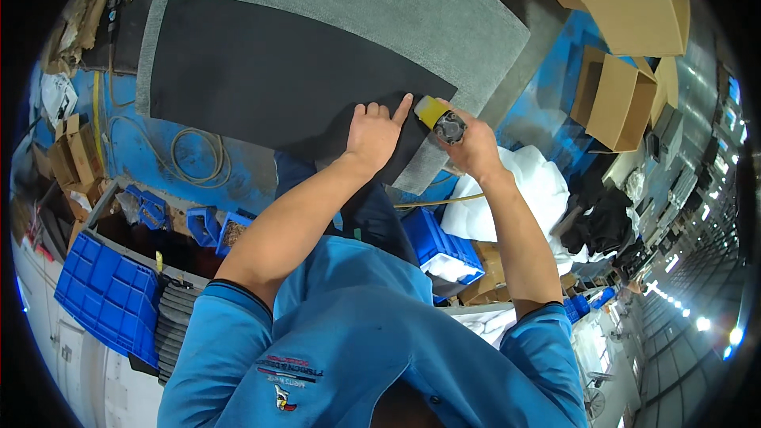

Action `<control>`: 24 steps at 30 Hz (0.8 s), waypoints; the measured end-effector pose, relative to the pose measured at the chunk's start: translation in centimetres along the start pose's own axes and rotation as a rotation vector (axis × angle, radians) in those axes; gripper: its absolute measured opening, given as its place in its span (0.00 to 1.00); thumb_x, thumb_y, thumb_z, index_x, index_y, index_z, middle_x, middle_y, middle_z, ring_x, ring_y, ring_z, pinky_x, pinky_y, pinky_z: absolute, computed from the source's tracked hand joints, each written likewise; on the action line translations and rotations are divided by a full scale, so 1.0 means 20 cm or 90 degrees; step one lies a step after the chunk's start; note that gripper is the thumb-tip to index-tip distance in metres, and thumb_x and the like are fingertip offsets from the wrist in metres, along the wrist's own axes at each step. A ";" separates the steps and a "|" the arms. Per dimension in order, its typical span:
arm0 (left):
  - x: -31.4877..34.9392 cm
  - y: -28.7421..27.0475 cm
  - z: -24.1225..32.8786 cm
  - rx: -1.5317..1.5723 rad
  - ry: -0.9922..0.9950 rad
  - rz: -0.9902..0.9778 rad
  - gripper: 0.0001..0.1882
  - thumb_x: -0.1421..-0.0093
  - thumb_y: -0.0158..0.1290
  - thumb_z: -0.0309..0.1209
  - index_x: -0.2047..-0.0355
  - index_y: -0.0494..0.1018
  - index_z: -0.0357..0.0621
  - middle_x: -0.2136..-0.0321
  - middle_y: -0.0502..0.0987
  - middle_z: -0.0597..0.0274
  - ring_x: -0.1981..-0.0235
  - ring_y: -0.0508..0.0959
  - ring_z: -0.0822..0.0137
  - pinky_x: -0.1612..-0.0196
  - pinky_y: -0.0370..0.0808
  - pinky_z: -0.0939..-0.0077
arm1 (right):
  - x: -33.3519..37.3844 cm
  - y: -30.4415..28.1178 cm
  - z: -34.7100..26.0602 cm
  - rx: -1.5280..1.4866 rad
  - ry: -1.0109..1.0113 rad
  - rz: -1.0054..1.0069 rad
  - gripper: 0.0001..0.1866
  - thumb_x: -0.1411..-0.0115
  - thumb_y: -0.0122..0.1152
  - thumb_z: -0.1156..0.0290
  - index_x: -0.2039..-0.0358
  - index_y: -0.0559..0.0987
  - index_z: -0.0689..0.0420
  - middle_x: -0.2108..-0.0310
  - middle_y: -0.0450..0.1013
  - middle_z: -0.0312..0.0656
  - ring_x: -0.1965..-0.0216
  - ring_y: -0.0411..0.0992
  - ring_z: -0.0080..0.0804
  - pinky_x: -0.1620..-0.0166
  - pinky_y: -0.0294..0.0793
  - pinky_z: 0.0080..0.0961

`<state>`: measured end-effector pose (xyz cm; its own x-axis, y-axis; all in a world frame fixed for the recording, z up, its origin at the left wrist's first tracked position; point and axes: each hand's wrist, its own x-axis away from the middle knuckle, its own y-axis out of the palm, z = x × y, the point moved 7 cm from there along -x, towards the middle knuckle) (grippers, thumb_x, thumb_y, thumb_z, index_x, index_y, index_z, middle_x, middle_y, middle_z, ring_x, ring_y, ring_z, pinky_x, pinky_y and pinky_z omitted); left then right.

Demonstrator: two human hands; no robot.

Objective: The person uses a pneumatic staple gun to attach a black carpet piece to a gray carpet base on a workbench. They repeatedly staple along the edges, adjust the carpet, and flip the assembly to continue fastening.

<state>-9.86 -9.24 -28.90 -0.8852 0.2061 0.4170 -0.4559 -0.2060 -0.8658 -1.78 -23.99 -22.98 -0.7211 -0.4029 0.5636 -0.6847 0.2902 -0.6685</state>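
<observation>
A black sheet point(261, 71) lies over a larger grey textured panel point(380, 12), which shows along its far and left edges and at the near right corner. My left hand point(374, 136) rests on the sheet near its right end, index finger stretched out and the other fingers bent, holding nothing. Just right of that fingertip, my right hand point(479, 147) is wrapped round a yellow and black air staple gun point(441, 120), its nose at the sheet's right edge. The gun's grip is hidden in my palm. A thin yellowish hose point(440, 201) passes below my right wrist.
Coiled hose point(202, 160) lies on the blue floor at left. Blue bins point(111, 293) stand at lower left, and another blue crate point(440, 246) is below the panel. White padding point(515, 202) and open cardboard boxes point(622, 103) are at right.
</observation>
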 end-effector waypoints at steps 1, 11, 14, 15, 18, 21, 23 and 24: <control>0.00 0.00 0.00 -0.001 0.001 -0.002 0.41 0.38 0.54 0.33 0.24 0.56 0.55 0.64 0.81 0.60 0.58 0.79 0.60 0.51 0.70 0.60 | 0.00 0.00 -0.01 0.006 0.009 -0.004 0.33 0.47 0.74 0.70 0.38 0.78 0.43 0.44 0.78 0.45 0.48 0.78 0.52 0.47 0.80 0.39; -0.01 0.02 0.07 -0.105 -0.011 -0.058 0.37 0.34 0.49 0.33 0.25 0.57 0.49 0.63 0.80 0.62 0.58 0.77 0.63 0.49 0.68 0.61 | -0.01 -0.05 -0.09 -0.047 0.070 -0.007 0.34 0.47 0.73 0.70 0.37 0.77 0.45 0.49 0.80 0.50 0.50 0.78 0.54 0.48 0.79 0.41; -0.01 0.03 0.09 -0.132 0.003 -0.061 0.34 0.33 0.48 0.34 0.26 0.59 0.47 0.62 0.80 0.62 0.58 0.77 0.62 0.49 0.67 0.62 | -0.03 -0.03 -0.11 -0.027 0.054 -0.019 0.34 0.47 0.73 0.70 0.37 0.77 0.45 0.50 0.80 0.50 0.50 0.78 0.54 0.48 0.79 0.41; -0.01 0.04 0.09 -0.140 0.007 -0.065 0.34 0.33 0.48 0.34 0.26 0.60 0.47 0.62 0.80 0.62 0.57 0.77 0.62 0.49 0.67 0.62 | -0.03 -0.04 -0.12 -0.018 0.056 -0.024 0.34 0.47 0.73 0.69 0.37 0.77 0.45 0.50 0.80 0.50 0.50 0.78 0.54 0.48 0.79 0.41; -0.02 0.04 0.10 -0.153 0.018 -0.080 0.33 0.33 0.48 0.34 0.27 0.61 0.48 0.61 0.80 0.61 0.56 0.77 0.62 0.48 0.67 0.62 | -0.03 -0.02 -0.12 -0.003 0.030 -0.010 0.34 0.48 0.73 0.69 0.37 0.77 0.45 0.50 0.80 0.49 0.50 0.78 0.54 0.48 0.79 0.41; -0.02 0.05 0.10 -0.145 0.020 -0.094 0.32 0.32 0.48 0.34 0.28 0.62 0.48 0.61 0.81 0.61 0.55 0.77 0.62 0.48 0.66 0.61 | -0.03 -0.02 -0.12 0.002 0.017 -0.002 0.35 0.48 0.74 0.69 0.37 0.77 0.45 0.50 0.80 0.47 0.50 0.78 0.54 0.49 0.79 0.41; -0.02 0.05 0.10 -0.134 0.023 -0.094 0.32 0.32 0.47 0.34 0.28 0.62 0.48 0.61 0.81 0.61 0.55 0.77 0.62 0.47 0.66 0.61 | -0.03 -0.02 -0.14 0.008 0.018 -0.001 0.35 0.48 0.74 0.69 0.36 0.76 0.45 0.51 0.80 0.47 0.50 0.78 0.54 0.49 0.79 0.41; -0.02 0.05 0.09 -0.130 0.023 -0.098 0.32 0.32 0.48 0.34 0.28 0.62 0.48 0.60 0.81 0.61 0.55 0.77 0.62 0.47 0.66 0.61 | -0.03 -0.01 -0.14 0.014 0.019 -0.002 0.36 0.48 0.73 0.69 0.36 0.76 0.45 0.51 0.80 0.46 0.51 0.78 0.54 0.49 0.79 0.41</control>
<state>-10.18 -11.28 -29.36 -0.8016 0.2550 0.5407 -0.5532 0.0267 -0.8326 -1.54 -21.42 -21.77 -0.7223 -0.3774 0.5796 -0.6844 0.2695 -0.6775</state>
